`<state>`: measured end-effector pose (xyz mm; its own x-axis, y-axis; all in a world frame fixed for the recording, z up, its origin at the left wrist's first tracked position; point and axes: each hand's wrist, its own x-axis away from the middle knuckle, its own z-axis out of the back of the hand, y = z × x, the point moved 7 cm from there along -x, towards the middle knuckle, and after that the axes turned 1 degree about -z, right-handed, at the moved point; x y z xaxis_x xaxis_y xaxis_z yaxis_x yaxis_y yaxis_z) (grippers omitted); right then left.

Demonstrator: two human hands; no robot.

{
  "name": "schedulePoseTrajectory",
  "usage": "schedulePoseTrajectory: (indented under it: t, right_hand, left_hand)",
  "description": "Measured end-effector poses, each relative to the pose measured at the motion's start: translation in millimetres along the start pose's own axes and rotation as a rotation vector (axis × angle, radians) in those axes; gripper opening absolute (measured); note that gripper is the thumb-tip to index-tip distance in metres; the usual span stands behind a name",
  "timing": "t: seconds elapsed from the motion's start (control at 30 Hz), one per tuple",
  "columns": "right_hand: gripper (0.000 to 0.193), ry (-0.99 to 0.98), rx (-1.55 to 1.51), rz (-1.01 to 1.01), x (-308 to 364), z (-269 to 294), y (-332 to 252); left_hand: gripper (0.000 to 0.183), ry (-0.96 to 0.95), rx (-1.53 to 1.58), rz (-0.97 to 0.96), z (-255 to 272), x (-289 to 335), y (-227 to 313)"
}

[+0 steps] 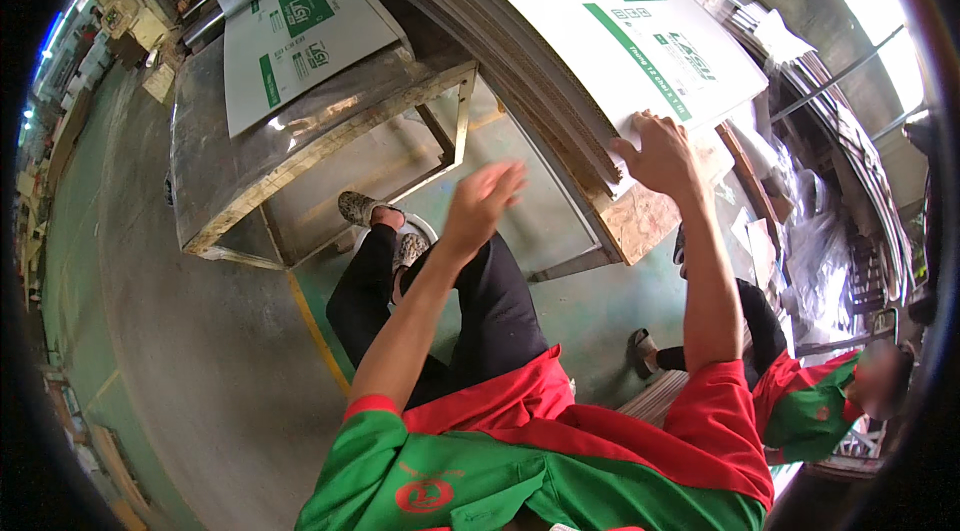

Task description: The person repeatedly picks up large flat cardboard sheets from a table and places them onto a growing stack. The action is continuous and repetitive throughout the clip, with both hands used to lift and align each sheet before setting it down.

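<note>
A tall stack of flat cardboard sheets [530, 61] rises in front of me, its top sheet [700, 16] white with green print. My right hand [660, 153] rests on the near edge of that top sheet, fingers bent over the surface and thumb spread apart toward the stack's corner. My left hand [482, 208] hovers above my knees, left of the stack, with fingers extended and nothing in them. On the metal-topped table [205, 171] at the left lies another white and green printed cardboard sheet [300, 46].
A wooden board [640, 223] sits under the stack's near corner. Plastic wrap [820, 246] and leaning sheets [850, 131] crowd the right side. Another person [815, 401] in red and green is close by at lower right. A yellow line [315, 326] crosses the floor.
</note>
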<state>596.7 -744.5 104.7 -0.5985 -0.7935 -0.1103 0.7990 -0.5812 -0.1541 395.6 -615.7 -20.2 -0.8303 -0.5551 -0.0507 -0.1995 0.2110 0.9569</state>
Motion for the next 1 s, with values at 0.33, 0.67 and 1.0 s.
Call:
schedulePoseTrajectory:
  t: [0.33, 0.67, 1.0]
  right_hand:
    - [0.035, -0.323, 0.127, 0.289, -36.1, 51.5, -30.5]
    - [0.038, 0.503, 0.157, 0.911, 42.3, 138.4, -173.6]
    - [0.046, 0.21, -1.628, -0.606, 169.6, 3.2, 52.5]
  left_hand:
    - [0.069, 0.007, 0.458, 0.209, -147.6, -114.9, -27.5]
    - [0.055, -0.079, 0.399, -0.208, -45.9, -82.9, 207.9]
    - [0.038, 0.587, -0.026, 0.219, 168.7, 382.1, 118.2]
